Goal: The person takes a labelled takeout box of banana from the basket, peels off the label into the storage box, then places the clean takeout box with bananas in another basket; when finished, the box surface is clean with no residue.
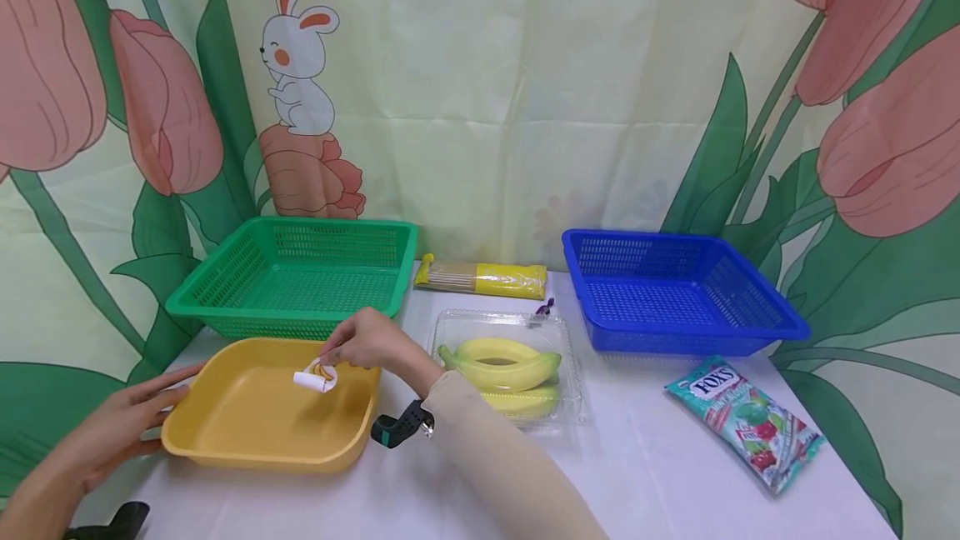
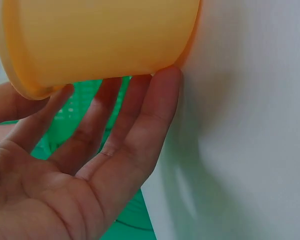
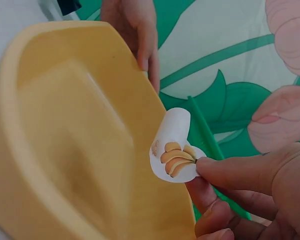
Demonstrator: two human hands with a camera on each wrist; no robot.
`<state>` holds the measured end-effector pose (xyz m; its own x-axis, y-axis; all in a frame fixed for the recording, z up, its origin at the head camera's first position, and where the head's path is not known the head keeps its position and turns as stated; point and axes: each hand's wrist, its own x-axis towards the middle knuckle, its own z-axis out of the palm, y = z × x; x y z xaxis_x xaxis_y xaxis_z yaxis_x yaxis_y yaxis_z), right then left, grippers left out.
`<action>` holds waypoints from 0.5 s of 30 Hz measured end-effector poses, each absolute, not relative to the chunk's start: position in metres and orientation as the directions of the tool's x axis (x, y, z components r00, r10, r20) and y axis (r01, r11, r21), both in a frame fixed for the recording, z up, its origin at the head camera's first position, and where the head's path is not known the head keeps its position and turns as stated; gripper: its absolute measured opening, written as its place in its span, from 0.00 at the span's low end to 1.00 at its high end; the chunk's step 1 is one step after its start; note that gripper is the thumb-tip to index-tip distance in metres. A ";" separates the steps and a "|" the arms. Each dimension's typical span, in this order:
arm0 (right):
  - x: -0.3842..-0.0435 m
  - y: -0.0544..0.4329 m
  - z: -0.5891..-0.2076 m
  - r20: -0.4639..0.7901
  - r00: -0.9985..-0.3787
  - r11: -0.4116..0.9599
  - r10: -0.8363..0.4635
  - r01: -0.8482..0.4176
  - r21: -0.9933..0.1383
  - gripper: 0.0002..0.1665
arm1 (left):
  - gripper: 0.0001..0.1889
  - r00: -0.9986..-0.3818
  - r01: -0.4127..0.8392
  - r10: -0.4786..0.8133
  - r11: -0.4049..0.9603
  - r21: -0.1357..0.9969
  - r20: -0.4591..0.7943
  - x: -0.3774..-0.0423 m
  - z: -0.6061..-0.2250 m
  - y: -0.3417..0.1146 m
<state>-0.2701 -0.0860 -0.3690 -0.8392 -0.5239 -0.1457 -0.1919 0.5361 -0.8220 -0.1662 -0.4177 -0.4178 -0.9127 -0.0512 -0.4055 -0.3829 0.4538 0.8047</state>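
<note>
My right hand pinches a curled white paper label between thumb and fingertips, above the yellow basin. In the right wrist view, a picture of bananas shows on the label's flat end, and the rest is rolled into a tube. At the basin's left side is my left hand, its fairly straight fingers resting against the outer wall and under the rim. The left wrist view shows those fingertips touching the wall. Inside the basin only its bare floor and a shadow show.
A green basket stands behind the basin. Bananas lie in a clear plastic box to its right. Beyond are a yellow noodle-like packet, a small purple item, a blue basket and a FOX'S candy bag.
</note>
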 end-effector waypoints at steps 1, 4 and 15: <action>-0.269 -0.088 -0.368 -0.146 -0.836 0.535 -0.529 -0.194 -0.822 0.02 | 0.31 -0.913 -0.382 -0.048 0.449 0.808 -0.405 -0.166 -0.418 -0.416; -0.267 -0.093 -0.367 -0.153 -0.825 0.523 -0.544 -0.191 -0.831 0.02 | 0.31 -0.915 -0.376 -0.043 0.444 0.813 -0.400 -0.164 -0.418 -0.411; -0.262 -0.107 -0.373 -0.186 -0.812 0.512 -0.554 -0.156 -0.845 0.04 | 0.30 -0.923 -0.331 0.044 0.417 0.846 -0.383 -0.160 -0.419 -0.396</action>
<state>-0.2617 -0.1069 -0.3733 -0.8119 -0.5535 -0.1856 -0.1558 0.5118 -0.8449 -0.1602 -0.3962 -0.4186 -0.9229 0.0440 -0.3825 -0.3309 0.4174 0.8463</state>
